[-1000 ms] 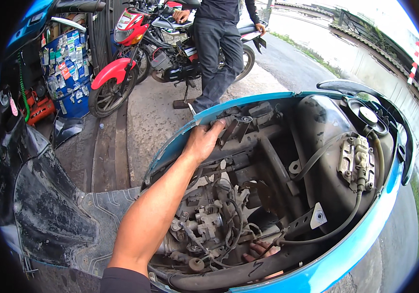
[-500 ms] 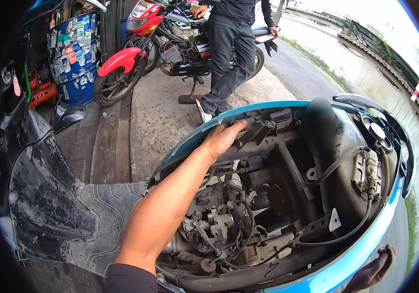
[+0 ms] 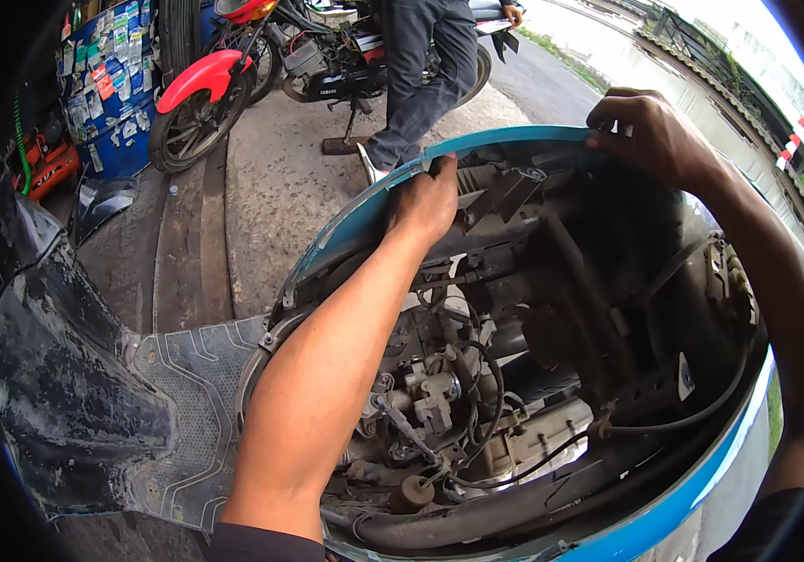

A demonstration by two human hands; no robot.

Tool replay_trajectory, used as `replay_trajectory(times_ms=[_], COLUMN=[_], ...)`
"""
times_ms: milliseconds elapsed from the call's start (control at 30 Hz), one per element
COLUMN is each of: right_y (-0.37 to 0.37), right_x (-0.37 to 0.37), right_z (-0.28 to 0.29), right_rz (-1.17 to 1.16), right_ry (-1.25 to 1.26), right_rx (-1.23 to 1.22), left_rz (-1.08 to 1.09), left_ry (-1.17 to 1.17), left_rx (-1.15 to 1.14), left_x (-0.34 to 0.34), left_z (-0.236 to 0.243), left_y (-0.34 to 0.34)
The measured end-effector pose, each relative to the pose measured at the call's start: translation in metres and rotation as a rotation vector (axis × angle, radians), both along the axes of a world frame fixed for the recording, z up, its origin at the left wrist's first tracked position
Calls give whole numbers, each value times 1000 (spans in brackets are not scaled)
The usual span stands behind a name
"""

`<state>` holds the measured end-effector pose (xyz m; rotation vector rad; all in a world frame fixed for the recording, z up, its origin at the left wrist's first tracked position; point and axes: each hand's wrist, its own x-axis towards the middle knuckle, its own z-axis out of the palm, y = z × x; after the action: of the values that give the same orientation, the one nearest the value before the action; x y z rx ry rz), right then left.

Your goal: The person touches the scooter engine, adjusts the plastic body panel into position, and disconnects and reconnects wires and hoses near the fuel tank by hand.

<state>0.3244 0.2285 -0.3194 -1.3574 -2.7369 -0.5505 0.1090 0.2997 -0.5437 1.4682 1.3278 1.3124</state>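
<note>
A scooter stands before me with its seat off, its frame and engine (image 3: 430,389) bare inside a blue body panel (image 3: 514,138). Along the panel's far side, my left hand (image 3: 424,204) is closed at the inner rim with its thumb up near the edge; its other fingers are partly hidden. Farther right on that same rim, my right hand (image 3: 650,136) pinches the edge between thumb and fingers, its arm reaching around the scooter's right end. Below my hands lie a dark frame tube, black hoses and a cable (image 3: 678,429).
The scooter's worn footboard (image 3: 201,412) and scratched dark leg shield (image 3: 74,365) are at left. Beyond it stand a red motorcycle (image 3: 201,80) and a person in dark trousers (image 3: 421,75). A blue drum (image 3: 121,140) and a red compressor (image 3: 51,169) are at far left.
My right hand has come up from the lower right to the panel's far rim. My left hand has shifted from the parts inside to the rim itself. The whole view has shifted somewhat.
</note>
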Motion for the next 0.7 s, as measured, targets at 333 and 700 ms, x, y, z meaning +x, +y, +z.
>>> replay_trajectory(times_ms=[333,700], right_y=[17,24], right_x=[16,15], right_z=[-16,-16], right_rz=[-124,19], right_ry=[-10,-101], right_rx=[222,225], left_rz=[-60,-2], left_ry=[95,49], left_rx=[-129,-13], left_x=[-1,1], left_z=[20,7], left_y=[-12,0])
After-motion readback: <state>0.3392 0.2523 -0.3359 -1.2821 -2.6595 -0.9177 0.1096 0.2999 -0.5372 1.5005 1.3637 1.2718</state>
